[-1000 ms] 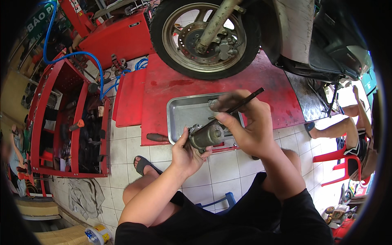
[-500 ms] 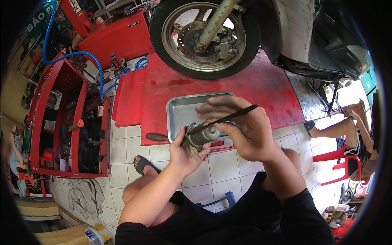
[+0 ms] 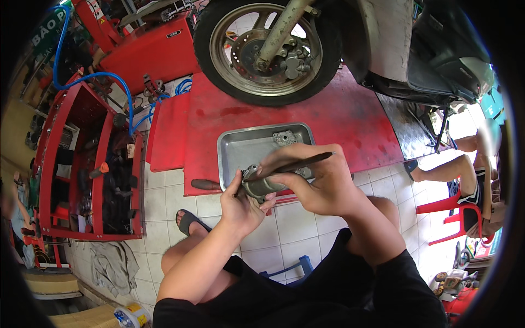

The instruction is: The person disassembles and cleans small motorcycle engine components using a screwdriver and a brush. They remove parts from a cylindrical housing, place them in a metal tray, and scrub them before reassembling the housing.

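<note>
My left hand (image 3: 242, 210) is closed around a grey metal housing (image 3: 262, 189) with a rounded body, held over the near edge of a metal tray (image 3: 221, 158). In my right hand (image 3: 322, 186) is a slim dark stick-like tool (image 3: 311, 160), gripped between thumb and fingers. Its tapered end points up to the right. The other end meets the top of the housing by my left fingers; my right fingers are blurred and partly hide the contact. A second metal part (image 3: 285, 138) with holes lies in the tray's far right corner.
The tray rests on a red lift platform (image 3: 350, 126) beneath a motorbike's front wheel (image 3: 268, 90). A dark-handled tool (image 3: 205, 184) lies left of the tray. A red tool cart (image 3: 98, 191) stands left, with a blue hose (image 3: 112, 72) above. A person sits on a red chair (image 3: 448, 210) at right.
My right hand has moved slightly left and down, its fingers curling closer around the dark tool. The second metal part in the tray has come into view.
</note>
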### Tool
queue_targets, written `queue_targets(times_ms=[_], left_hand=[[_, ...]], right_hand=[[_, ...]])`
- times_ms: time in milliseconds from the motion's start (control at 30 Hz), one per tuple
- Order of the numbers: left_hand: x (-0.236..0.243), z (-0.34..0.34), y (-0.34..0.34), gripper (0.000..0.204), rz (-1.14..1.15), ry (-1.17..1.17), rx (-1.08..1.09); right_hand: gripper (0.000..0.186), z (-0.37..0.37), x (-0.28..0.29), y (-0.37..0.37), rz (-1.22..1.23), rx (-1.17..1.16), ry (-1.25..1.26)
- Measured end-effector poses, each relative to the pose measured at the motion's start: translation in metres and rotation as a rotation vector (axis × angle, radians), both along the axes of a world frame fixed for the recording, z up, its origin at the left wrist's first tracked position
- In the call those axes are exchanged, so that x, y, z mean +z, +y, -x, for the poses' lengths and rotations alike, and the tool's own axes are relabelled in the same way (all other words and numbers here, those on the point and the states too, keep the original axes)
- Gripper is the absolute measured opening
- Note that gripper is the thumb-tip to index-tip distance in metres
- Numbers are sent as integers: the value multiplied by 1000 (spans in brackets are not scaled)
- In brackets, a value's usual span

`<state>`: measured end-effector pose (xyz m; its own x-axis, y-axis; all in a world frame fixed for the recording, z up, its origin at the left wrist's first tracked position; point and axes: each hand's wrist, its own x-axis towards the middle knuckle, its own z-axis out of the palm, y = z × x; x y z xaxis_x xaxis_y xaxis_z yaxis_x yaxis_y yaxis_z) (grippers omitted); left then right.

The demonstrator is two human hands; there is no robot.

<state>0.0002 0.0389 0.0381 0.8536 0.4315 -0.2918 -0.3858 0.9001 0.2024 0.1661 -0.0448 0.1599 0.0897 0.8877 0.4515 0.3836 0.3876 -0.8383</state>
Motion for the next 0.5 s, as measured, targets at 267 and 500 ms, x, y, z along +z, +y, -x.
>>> queue_targets(times_ms=[267,500], left_hand=[[1,-10,-4,48,15,48,-24],[17,-10,-8,41,-95,197,31]], right_hand=[[32,-8,7,-10,75,-159,-178],[18,-21,-12,3,-128,80,-80]])
